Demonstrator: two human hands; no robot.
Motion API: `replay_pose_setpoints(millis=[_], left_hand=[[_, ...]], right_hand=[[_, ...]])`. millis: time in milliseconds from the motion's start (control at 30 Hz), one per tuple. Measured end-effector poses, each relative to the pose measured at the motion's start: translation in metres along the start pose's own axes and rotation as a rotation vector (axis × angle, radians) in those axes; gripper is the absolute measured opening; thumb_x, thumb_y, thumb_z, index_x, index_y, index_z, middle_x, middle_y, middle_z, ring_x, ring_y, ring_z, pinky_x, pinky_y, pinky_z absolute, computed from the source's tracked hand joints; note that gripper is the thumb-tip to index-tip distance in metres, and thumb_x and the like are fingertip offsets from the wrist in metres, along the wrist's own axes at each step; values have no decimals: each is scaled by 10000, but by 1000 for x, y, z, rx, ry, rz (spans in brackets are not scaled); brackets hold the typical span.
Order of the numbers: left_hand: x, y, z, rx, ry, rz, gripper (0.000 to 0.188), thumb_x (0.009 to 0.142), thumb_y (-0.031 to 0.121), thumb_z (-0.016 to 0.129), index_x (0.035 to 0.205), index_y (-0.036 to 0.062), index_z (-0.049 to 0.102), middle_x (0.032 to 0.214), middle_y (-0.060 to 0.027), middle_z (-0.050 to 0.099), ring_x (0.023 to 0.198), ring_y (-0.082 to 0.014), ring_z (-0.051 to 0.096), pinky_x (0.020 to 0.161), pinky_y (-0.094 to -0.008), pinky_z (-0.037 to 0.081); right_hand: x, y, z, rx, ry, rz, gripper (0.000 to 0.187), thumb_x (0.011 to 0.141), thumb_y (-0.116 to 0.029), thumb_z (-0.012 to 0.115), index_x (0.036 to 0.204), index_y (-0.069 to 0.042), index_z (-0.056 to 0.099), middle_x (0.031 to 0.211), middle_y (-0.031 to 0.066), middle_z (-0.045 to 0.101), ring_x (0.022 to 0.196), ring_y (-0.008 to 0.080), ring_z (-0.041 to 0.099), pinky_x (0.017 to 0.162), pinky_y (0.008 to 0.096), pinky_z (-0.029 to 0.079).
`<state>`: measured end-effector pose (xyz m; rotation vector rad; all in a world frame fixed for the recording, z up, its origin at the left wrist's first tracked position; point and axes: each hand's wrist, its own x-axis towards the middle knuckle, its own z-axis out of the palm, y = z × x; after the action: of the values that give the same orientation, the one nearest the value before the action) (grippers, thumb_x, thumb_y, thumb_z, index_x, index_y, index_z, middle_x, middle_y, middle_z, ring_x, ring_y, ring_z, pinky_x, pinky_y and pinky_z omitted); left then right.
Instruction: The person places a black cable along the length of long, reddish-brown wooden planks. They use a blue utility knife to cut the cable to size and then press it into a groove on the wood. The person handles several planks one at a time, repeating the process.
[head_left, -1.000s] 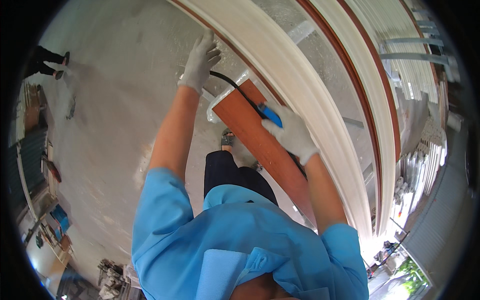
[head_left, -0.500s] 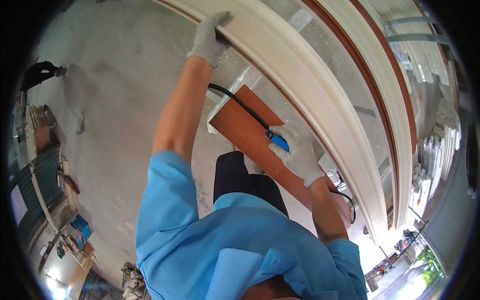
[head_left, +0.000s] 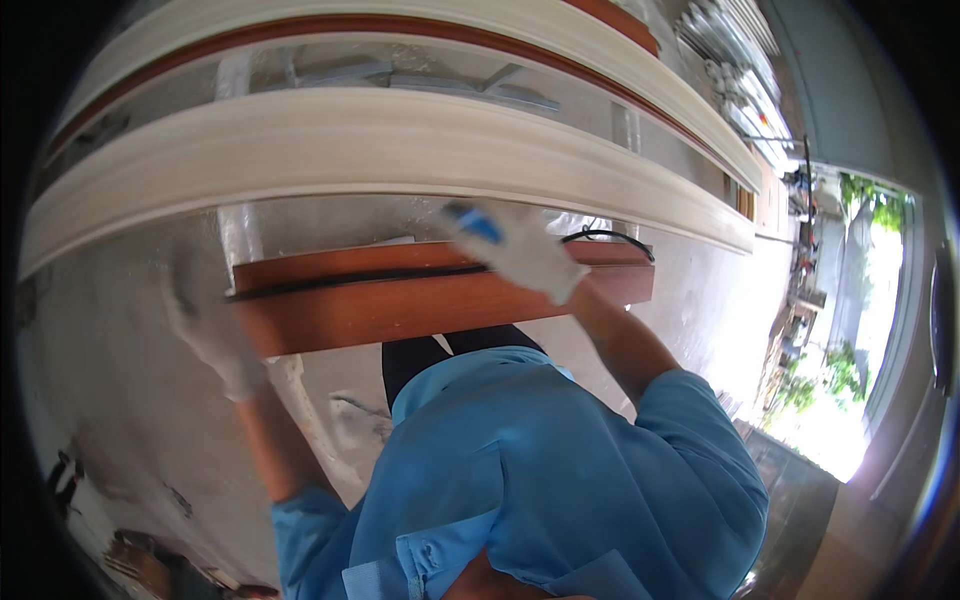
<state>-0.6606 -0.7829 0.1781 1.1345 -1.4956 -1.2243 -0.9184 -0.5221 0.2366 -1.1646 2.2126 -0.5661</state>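
Note:
My right hand [head_left: 520,245], in a pale work glove, is closed around a small blue-and-black handheld tool [head_left: 477,224]. Its exact kind does not show. The hand is over the far edge of a reddish-brown board [head_left: 350,318], just short of a long cream moulding [head_left: 400,150]. Along the board runs a black cable or hose [head_left: 370,278], passing behind or under my right hand. My left hand [head_left: 205,315], gloved too, is off the board's left end, near no other object. Motion smears its fingers.
Beyond the cream moulding lies another long cream piece with a reddish-brown edge [head_left: 330,26]. Grey metal bars [head_left: 470,92] show between the two. Clear plastic wrap [head_left: 238,235] covers a support beneath. At the right is a bright opening [head_left: 850,330] with greenery outside.
My left hand has let go of the cream moulding and swung down to the left. My right hand has moved the blue-and-black tool toward the moulding. The view has turned.

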Motion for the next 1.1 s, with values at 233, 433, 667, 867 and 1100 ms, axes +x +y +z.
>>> replay_pose_setpoints(millis=[233,433,667,867,1100], left_hand=[[-123,41,95,227,-684,255,360,938,234,769,1205,10,676,1161,-89,692,1088,-188,639,962,-333,506],[-182,54,200,-116,-732,-202,438,933,304,772,1228,4,651,1106,-100,694,1052,-226,650,933,-338,502],[-160,20,257,-811,-340,-1003,1106,872,522,778,1528,-99,142,1582,-321,183,1483,-462,264,1207,-589,334],[-157,23,284,-801,-153,-1023,899,908,338,761,1500,-75,224,1525,-279,304,1436,-469,333,1172,-691,318],[-142,18,306,-713,-207,-902,595,958,382,698,1362,1,485,1369,-254,512,1258,-428,556,1084,-633,468]], right_hand=[[-149,254,-138,1402,1190,311,293,961,-330,731,1096,-85,645,998,126,681,781,200,655,732,334,582],[-218,414,-143,1863,1608,689,622,907,-584,702,1127,-18,567,872,83,632,728,229,626,747,347,562],[-202,462,-116,1949,1331,267,559,896,-630,683,1163,-143,614,869,6,587,652,103,490,572,224,463],[-207,462,-115,1979,1062,-34,554,890,-595,711,1154,-115,622,864,-18,573,655,74,443,558,226,449],[-156,514,-143,2031,1152,175,535,841,-578,776,1126,-151,625,752,-27,481,612,80,414,518,231,416]])
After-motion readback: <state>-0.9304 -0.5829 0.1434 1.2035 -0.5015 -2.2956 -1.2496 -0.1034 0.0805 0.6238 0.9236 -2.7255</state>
